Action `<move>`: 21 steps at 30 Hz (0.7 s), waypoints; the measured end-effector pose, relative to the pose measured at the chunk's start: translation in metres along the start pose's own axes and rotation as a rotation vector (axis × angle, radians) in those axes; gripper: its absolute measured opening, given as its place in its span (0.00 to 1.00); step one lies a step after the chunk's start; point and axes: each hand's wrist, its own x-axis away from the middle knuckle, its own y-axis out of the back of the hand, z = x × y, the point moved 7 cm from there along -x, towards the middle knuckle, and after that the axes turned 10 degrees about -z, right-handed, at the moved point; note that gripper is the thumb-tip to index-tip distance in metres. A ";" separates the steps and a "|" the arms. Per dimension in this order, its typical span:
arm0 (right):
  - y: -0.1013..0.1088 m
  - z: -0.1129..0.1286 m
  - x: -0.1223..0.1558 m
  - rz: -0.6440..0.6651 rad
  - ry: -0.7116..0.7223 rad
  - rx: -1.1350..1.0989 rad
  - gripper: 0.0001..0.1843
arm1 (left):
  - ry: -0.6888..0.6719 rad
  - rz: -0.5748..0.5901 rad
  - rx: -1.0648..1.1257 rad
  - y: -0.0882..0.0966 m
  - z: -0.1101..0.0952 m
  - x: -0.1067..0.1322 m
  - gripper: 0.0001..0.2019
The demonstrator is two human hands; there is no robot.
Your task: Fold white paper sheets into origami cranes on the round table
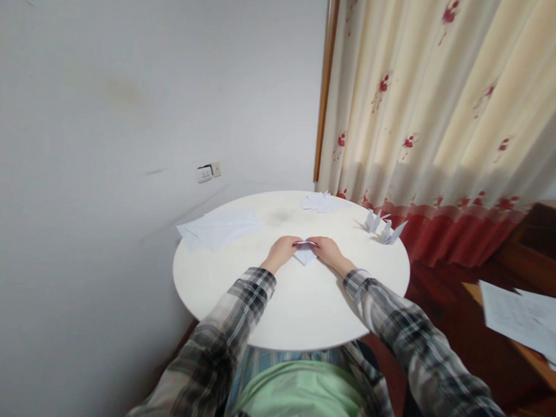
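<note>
Over the middle of a round white table (310,308), a small folded piece of white paper (305,255) sits between my two hands, one corner pointing toward me. My left hand (284,250) pinches its left side, and my right hand (326,250) pinches its right side. The fingertips are partly hidden by the paper and the hands. Two folded paper cranes (390,233) stand at the table's right edge, beyond my right hand.
White paper sheets (222,226) lie at the table's left edge. More paper pieces (322,202) are at the far edge. A wall with a socket (204,174) borders the left; a flowered curtain (415,116) hangs behind. Written sheets (522,317) rest on brown furniture at right.
</note>
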 end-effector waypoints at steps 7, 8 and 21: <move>-0.002 -0.008 -0.007 -0.013 -0.104 0.125 0.17 | -0.210 -0.289 -0.189 0.027 -0.046 0.010 0.28; -0.002 -0.008 -0.008 -0.017 -0.109 0.129 0.18 | -0.236 -0.350 -0.203 0.031 -0.054 0.012 0.26; -0.008 -0.001 -0.012 0.056 -0.101 0.138 0.16 | -0.197 0.071 -0.455 -0.021 -0.033 0.017 0.14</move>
